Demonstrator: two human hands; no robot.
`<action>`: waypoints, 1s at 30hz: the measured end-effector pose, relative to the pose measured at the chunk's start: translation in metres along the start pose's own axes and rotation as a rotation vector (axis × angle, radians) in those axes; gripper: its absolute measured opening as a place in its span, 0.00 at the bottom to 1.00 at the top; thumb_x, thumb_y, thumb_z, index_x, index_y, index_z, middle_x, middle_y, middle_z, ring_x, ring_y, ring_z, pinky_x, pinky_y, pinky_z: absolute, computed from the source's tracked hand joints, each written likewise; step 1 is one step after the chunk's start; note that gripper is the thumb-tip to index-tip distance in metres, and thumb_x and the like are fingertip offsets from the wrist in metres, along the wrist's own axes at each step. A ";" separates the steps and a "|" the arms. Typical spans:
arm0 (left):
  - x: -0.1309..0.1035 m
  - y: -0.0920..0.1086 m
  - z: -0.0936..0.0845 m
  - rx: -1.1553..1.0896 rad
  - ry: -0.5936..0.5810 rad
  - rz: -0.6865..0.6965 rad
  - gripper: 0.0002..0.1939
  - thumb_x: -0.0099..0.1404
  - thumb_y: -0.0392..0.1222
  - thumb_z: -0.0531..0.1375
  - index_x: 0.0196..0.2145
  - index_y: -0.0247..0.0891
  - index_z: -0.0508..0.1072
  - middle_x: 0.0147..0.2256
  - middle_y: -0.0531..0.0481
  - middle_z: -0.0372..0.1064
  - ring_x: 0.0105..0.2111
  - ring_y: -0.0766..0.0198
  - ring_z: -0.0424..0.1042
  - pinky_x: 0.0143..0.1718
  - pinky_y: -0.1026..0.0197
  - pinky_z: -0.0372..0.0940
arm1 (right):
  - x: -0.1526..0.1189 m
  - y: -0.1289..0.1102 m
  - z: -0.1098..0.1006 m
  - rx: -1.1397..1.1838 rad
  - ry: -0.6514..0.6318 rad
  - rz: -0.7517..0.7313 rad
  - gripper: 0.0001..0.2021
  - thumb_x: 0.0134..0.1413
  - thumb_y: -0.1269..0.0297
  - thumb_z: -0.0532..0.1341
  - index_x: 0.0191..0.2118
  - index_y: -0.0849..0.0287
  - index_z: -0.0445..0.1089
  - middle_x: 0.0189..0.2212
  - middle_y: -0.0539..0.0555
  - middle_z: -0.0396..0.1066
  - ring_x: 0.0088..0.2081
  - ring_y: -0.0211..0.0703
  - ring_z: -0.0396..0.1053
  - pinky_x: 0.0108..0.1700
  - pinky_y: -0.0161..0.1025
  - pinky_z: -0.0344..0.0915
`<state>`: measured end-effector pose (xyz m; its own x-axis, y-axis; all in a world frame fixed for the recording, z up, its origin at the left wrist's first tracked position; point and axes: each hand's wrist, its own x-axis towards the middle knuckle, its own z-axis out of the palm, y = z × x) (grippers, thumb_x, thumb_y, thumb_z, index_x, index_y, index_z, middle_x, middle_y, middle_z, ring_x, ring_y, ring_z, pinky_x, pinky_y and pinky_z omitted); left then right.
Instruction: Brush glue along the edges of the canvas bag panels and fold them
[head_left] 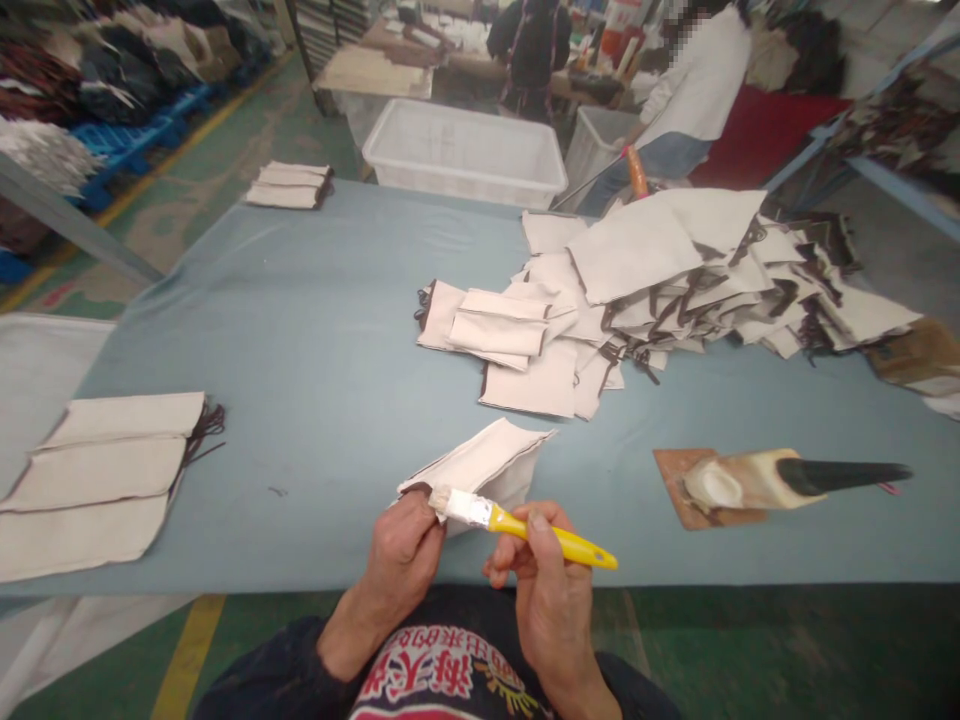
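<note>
One blue-grey table (322,330) | green floor (735,650) | white bin (465,182) beyond | left grip (405,548) pinching cloth (480,455) | right grip (551,580) holding brush (517,525)

Your brush (508,522) is yellow in the handle, whitish at the bristles. Your cloth (480,460) is plain cream with a dark brown edge — the pile (637,250) repeats those colours. You have a plain grey-blue table (322,350), a brown board (671,490) and a green floor (750,640) striped yellow. Your top (442,665) is dark — printed with red-and-white characters and a yellow sunburst pattern.
</note>
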<state>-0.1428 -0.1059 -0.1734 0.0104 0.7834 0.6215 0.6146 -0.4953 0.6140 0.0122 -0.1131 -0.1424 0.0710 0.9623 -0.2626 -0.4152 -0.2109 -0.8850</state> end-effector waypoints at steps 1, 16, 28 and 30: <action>-0.001 0.000 0.000 0.003 0.010 0.000 0.15 0.66 0.23 0.53 0.27 0.40 0.64 0.22 0.57 0.61 0.22 0.68 0.61 0.24 0.65 0.55 | -0.002 0.000 0.000 0.004 0.006 0.010 0.18 0.62 0.46 0.63 0.38 0.56 0.67 0.17 0.43 0.70 0.17 0.37 0.68 0.23 0.34 0.70; -0.001 -0.015 -0.012 0.100 -0.088 0.108 0.13 0.68 0.26 0.52 0.34 0.39 0.72 0.26 0.49 0.69 0.28 0.60 0.67 0.31 0.61 0.62 | -0.015 -0.023 -0.006 -0.276 0.121 -0.325 0.14 0.65 0.51 0.62 0.35 0.56 0.70 0.16 0.45 0.70 0.18 0.39 0.69 0.24 0.35 0.69; -0.003 -0.018 -0.013 0.010 -0.184 0.126 0.13 0.69 0.26 0.52 0.33 0.39 0.70 0.27 0.49 0.70 0.30 0.60 0.67 0.30 0.61 0.61 | -0.003 -0.079 -0.003 -1.008 -0.749 -0.856 0.07 0.67 0.70 0.57 0.38 0.56 0.72 0.23 0.49 0.74 0.23 0.39 0.71 0.27 0.36 0.67; 0.000 -0.015 -0.014 -0.002 -0.198 0.112 0.12 0.69 0.26 0.52 0.33 0.39 0.70 0.27 0.49 0.70 0.30 0.60 0.68 0.30 0.61 0.61 | 0.005 -0.093 -0.002 -1.041 -0.748 -0.906 0.08 0.69 0.69 0.56 0.38 0.56 0.72 0.22 0.48 0.72 0.21 0.38 0.68 0.25 0.36 0.65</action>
<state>-0.1631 -0.1038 -0.1760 0.2328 0.7818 0.5784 0.5994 -0.5837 0.5477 0.0536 -0.0890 -0.0621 -0.6393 0.6265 0.4460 0.3212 0.7445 -0.5854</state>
